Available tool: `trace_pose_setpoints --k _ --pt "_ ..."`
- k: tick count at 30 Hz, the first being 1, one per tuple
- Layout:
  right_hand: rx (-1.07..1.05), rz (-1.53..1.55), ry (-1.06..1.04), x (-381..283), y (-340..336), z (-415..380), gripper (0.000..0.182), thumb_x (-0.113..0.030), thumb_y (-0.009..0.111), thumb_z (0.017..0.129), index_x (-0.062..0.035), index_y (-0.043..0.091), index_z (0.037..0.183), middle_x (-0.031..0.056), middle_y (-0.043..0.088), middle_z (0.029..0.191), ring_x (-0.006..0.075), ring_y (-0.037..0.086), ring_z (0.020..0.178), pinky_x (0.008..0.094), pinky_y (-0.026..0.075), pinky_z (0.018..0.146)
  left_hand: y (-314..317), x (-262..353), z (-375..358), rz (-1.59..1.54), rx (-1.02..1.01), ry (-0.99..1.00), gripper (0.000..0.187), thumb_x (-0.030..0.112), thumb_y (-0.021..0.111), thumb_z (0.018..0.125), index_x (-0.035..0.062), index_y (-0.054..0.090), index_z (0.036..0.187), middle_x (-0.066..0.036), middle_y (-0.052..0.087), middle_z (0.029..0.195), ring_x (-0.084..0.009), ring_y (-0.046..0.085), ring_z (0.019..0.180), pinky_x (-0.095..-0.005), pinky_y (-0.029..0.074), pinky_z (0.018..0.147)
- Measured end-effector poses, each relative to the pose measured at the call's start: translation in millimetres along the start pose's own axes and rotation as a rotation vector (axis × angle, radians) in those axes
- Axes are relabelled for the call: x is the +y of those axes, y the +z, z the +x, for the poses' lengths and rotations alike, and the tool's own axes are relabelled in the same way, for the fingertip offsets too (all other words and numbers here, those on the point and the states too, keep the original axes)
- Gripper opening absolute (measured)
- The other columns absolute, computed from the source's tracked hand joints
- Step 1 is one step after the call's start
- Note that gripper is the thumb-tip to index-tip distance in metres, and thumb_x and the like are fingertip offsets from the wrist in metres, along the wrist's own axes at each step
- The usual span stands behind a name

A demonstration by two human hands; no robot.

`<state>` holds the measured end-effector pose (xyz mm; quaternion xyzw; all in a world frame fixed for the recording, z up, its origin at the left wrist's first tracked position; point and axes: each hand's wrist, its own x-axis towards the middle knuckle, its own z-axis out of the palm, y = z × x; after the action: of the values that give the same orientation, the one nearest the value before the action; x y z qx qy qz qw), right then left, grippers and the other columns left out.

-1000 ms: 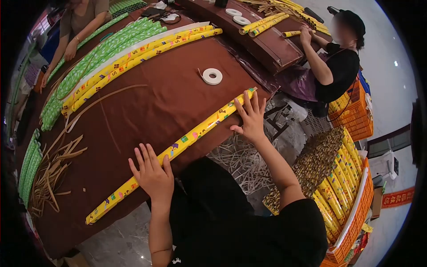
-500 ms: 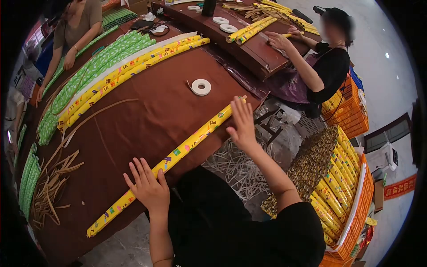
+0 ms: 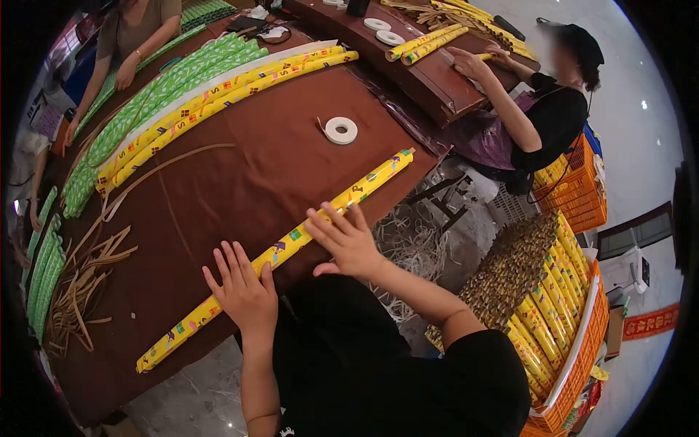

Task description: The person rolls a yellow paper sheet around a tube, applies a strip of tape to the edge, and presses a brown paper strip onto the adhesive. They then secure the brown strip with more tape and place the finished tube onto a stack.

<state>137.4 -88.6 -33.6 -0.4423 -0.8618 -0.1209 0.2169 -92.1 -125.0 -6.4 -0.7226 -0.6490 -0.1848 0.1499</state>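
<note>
A long roll of yellow patterned wrapping paper (image 3: 291,244) lies diagonally along the near edge of the brown-covered table (image 3: 218,197). My left hand (image 3: 245,291) rests flat on its lower half, fingers spread. Over the middle of the same roll lies my right hand (image 3: 345,240), its fingers apart and stretched across the paper. A bit of brown strip shows at the roll's far end. Beyond it sits a white roll of tape (image 3: 341,130) with its loose end sticking up.
Yellow rolls (image 3: 240,95) and green rolls (image 3: 167,95) lie at the back left. Brown strips (image 3: 87,291) are heaped at left. A co-worker (image 3: 561,109) handles a yellow roll at the adjoining table (image 3: 415,80). An orange crate (image 3: 582,349) of yellow rolls stands at right.
My right hand has slid from the roll's far end down to its middle, nearer my left hand. The left hand stays on the lower half.
</note>
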Motion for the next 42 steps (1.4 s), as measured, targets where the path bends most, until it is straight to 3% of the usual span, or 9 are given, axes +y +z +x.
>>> trace_pose_setpoints --k 5,11,14,19,24,27,28,36,42 --pt "0.083 -0.225 0.208 79.4 0.5 -32.8 0.088 -0.075 0.031 0.086 -0.0093 0.046 0.142 0.007 0.043 0.149 0.029 0.034 0.142 0.0569 0.004 0.117 0.4 -1.3 0.3 -0.01 -0.011 0.008 0.053 0.033 0.052 0.098 -0.0038 0.049 0.136 -0.019 0.049 0.142 -0.0324 0.042 0.136 -0.0553 0.027 0.113" --pt "0.158 -0.318 0.437 144.6 -10.6 -50.9 0.084 -0.07 0.029 0.092 -0.0084 0.037 0.149 0.0109 0.034 0.155 0.0304 0.025 0.146 0.0545 0.008 0.117 3.2 -2.5 0.2 0.002 -0.006 0.02 0.054 0.034 0.052 0.097 -0.0037 0.048 0.136 -0.018 0.05 0.141 -0.0327 0.042 0.136 -0.0552 0.027 0.113" --pt "0.231 -0.154 0.484 125.6 -15.1 -42.8 0.079 -0.062 0.032 0.096 -0.0037 0.032 0.15 0.0134 0.029 0.157 0.0328 0.02 0.147 0.0545 0.009 0.117 4.4 -2.2 0.3 -0.002 -0.013 0.002 0.054 0.034 0.053 0.097 -0.0033 0.048 0.136 -0.018 0.05 0.141 -0.0326 0.043 0.135 -0.0549 0.027 0.113" --pt "0.245 0.311 0.493 17.2 -13.7 1.6 0.078 -0.036 0.06 0.09 0.0004 0.026 0.15 0.0197 0.024 0.157 0.0365 0.018 0.147 0.0547 0.008 0.117 2.3 -1.9 1.7 0.013 -0.036 -0.004 0.055 0.035 0.052 0.097 -0.0025 0.048 0.137 -0.018 0.05 0.141 -0.0326 0.044 0.134 -0.0545 0.028 0.113" --pt "0.118 0.314 0.461 -56.7 -6.9 45.8 0.084 -0.044 0.064 0.087 0.0006 0.03 0.149 0.0193 0.028 0.155 0.0342 0.021 0.147 0.0562 0.007 0.116 2.6 -3.2 0.6 0.005 -0.027 0.001 0.055 0.035 0.052 0.097 -0.002 0.048 0.137 -0.018 0.05 0.142 -0.0325 0.044 0.134 -0.0545 0.028 0.113" --pt "0.025 0.121 0.406 -51.4 0.7 45.3 0.08 -0.042 0.059 0.09 0.0007 0.028 0.15 0.0162 0.026 0.157 0.0327 0.017 0.148 0.0582 0.005 0.116 1.8 -4.0 1.6 -0.001 -0.023 0.008 0.055 0.036 0.052 0.097 -0.0015 0.048 0.137 -0.017 0.05 0.142 -0.0323 0.044 0.134 -0.0542 0.028 0.112" --pt "0.057 0.043 0.423 -40.8 -1.6 42.9 0.077 -0.047 0.058 0.09 -0.0006 0.035 0.147 0.0142 0.035 0.154 0.0304 0.025 0.146 0.0586 0.006 0.115 1.2 -3.7 2.1 -0.002 -0.029 0.008 0.055 0.036 0.053 0.097 -0.0013 0.048 0.137 -0.017 0.05 0.142 -0.0323 0.044 0.134 -0.054 0.028 0.112" --pt "0.081 -0.152 0.601 71.8 -8.4 17.9 0.065 -0.036 0.047 0.099 -0.0018 0.027 0.15 0.0153 0.025 0.157 0.0326 0.018 0.148 0.0579 0.005 0.116 4.1 -5.8 3.1 -0.01 -0.04 0.007 0.055 0.037 0.053 0.096 -0.001 0.05 0.136 -0.017 0.052 0.14 -0.0324 0.046 0.133 -0.0531 0.029 0.112" --pt "0.152 0.214 0.497 24.6 -16.4 22.7 0.077 -0.03 0.064 0.091 0.0011 0.026 0.15 0.0193 0.025 0.156 0.0358 0.018 0.147 0.0557 0.009 0.117 1.9 -3.6 4.6 -0.004 -0.035 0.003 0.054 0.036 0.052 0.097 -0.0014 0.05 0.136 -0.017 0.053 0.139 -0.032 0.047 0.132 -0.0526 0.029 0.112"
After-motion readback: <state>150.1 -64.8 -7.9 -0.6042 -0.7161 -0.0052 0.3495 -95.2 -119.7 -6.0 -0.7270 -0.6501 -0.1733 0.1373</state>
